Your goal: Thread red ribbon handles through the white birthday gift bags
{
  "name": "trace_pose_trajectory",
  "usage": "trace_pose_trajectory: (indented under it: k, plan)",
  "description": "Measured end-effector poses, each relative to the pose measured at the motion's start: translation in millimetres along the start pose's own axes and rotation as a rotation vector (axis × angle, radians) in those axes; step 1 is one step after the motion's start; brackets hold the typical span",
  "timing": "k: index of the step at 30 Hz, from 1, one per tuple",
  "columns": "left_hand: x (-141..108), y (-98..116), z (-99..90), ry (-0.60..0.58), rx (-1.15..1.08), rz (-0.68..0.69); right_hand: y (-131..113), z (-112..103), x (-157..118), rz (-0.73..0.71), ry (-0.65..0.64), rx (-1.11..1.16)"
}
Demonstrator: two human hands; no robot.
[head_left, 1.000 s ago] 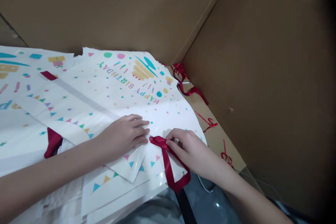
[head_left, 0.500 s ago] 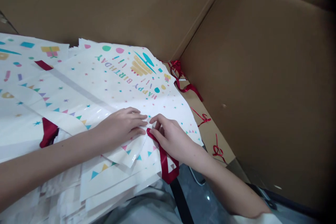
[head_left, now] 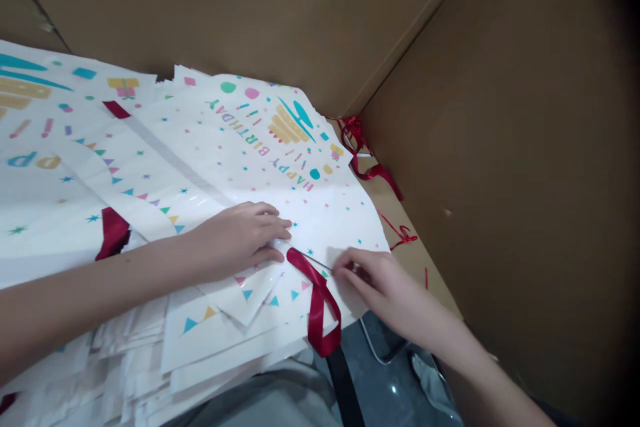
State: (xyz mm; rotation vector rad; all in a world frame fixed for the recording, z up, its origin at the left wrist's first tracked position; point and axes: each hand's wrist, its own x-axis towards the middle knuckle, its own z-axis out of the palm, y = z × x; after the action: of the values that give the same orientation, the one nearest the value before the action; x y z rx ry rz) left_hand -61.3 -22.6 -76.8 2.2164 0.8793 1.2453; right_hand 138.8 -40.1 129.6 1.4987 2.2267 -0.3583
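Note:
My left hand (head_left: 250, 233) lies flat with fingers stretched out, pressing on white printed paper (head_left: 280, 197) that reads "HAPPY BIRTHDAY". Just past its fingertips, a dark red ribbon (head_left: 316, 293) comes off the paper and hangs in a loop over the near edge. In a pinch, my right hand (head_left: 380, 280) has the end of a thin dark needle-like rod (head_left: 315, 261). The rod's other end points to where the ribbon meets the paper; whether the tip goes through the ribbon is hard to see.
Cardboard walls (head_left: 240, 7) rise behind and to the right. Red ribbon scraps (head_left: 354, 133) lie along the right edge. Stacked white sheets (head_left: 145, 360) fill the near left. Another red ribbon piece (head_left: 114, 232) shows beside my left forearm. A dark strap (head_left: 345, 383) hangs below the ribbon loop.
My right hand has moved right, away from the left fingertips and off the ribbon. The thin rod now shows between the hands. My left hand stays on the paper; the view has shifted slightly.

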Motion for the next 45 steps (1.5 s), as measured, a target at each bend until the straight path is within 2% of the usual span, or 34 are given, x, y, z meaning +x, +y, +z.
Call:
trace_pose_trajectory:
  k: [3,8,13,17,23,26,29,31,34,38,42,45]
  plan:
    - [-1.4,-0.7,-1.7,0.015,0.023,-0.008,1.3,-0.8,-3.5,-0.063,0.011,0.032]
    - [-3.2,-3.3,-3.2,-0.011,0.049,0.042,12.8,-3.6,-17.4,0.040,-0.077,0.045]
    - [-0.8,-7.5,-7.4,0.008,0.056,0.001,14.5,-0.6,-14.6,-0.074,-0.056,0.019]
    - [0.4,-10.5,-9.9,-0.013,0.026,0.018,17.0,-3.5,-20.7,0.001,-0.048,-0.034]
    - [-3.0,-14.2,-8.7,0.017,0.069,0.036,7.8,1.9,-4.9,-0.134,-0.062,0.060]
    - [0.1,-2.9,-13.7,0.012,0.074,0.087,12.1,3.0,-6.4,-0.129,-0.075,0.143]
    - [9.1,17.8,-16.5,-0.043,0.061,0.150,18.2,5.9,-13.7,-0.140,-0.096,0.243]
    - [15.2,29.3,-13.5,-0.056,0.083,0.188,20.6,8.5,-16.9,-0.142,-0.083,0.297]
    - [18.9,35.5,-5.4,-0.005,0.190,0.264,21.1,10.7,-16.1,-0.138,-0.031,0.321]
    - [14.5,32.6,-1.8,0.094,0.189,0.264,18.7,11.1,-4.7,-0.270,0.051,0.263]
    - [11.9,33.8,-6.2,0.098,0.118,0.172,17.3,15.5,11.5,-0.489,0.131,0.254]
    - [12.8,36.4,-8.6,0.112,0.060,0.140,18.4,21.7,19.7,-0.564,0.182,0.262]
